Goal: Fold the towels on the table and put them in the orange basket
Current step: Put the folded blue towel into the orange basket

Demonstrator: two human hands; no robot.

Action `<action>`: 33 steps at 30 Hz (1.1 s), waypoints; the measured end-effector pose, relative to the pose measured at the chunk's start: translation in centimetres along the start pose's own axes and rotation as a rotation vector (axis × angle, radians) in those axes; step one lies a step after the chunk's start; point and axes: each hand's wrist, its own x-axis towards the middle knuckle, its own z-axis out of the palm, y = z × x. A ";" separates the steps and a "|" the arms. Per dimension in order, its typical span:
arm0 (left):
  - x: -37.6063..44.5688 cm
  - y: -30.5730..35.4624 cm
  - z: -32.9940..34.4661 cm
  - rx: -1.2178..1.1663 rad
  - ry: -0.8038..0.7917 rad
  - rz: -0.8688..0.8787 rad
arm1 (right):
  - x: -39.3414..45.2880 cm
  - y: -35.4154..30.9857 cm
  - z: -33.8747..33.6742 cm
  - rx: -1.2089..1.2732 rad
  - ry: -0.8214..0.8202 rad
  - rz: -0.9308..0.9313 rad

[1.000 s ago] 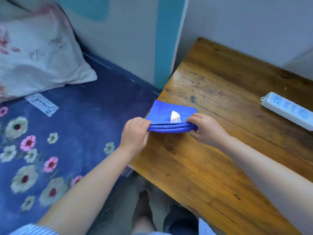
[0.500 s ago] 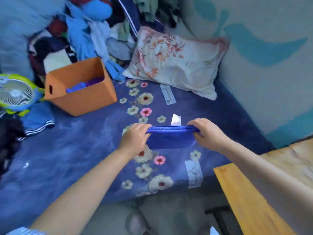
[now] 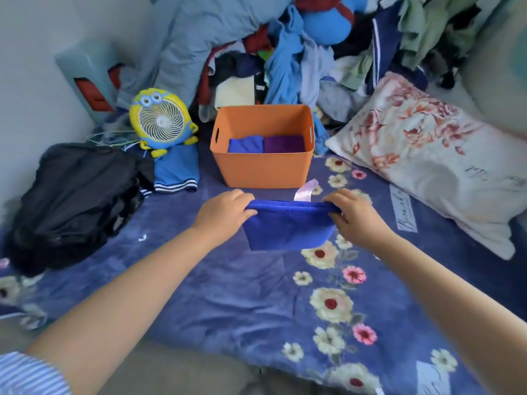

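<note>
A folded blue towel [image 3: 288, 230] hangs in the air above the flowered bedspread, a pale label sticking up from its top edge. My left hand [image 3: 225, 213] pinches its upper left corner and my right hand [image 3: 356, 216] pinches its upper right corner. Just beyond the towel stands the orange basket [image 3: 262, 169]. Inside it lie a folded blue towel [image 3: 245, 144] on the left and a folded purple towel [image 3: 283, 143] on the right.
A yellow cartoon fan [image 3: 161, 124] stands left of the basket, with a black garment [image 3: 74, 195] further left. A flowered pillow [image 3: 433, 155] lies to the right. A heap of clothes [image 3: 299, 52] rises behind the basket. The table is out of view.
The view swung left from the wooden table to the bed. Both hands carried the folded blue towel along, and it now hangs right in front of the orange basket.
</note>
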 end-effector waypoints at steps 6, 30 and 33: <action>7.0 -2.9 -0.7 -0.185 0.057 -0.104 | 8.8 0.5 0.1 0.045 0.040 -0.001; 38.6 -20.8 8.4 -0.610 0.119 -0.485 | 44.9 6.6 10.6 0.302 -0.011 0.185; 40.1 -22.7 12.4 -0.467 -0.018 -0.548 | 46.6 8.3 15.4 0.376 -0.140 0.325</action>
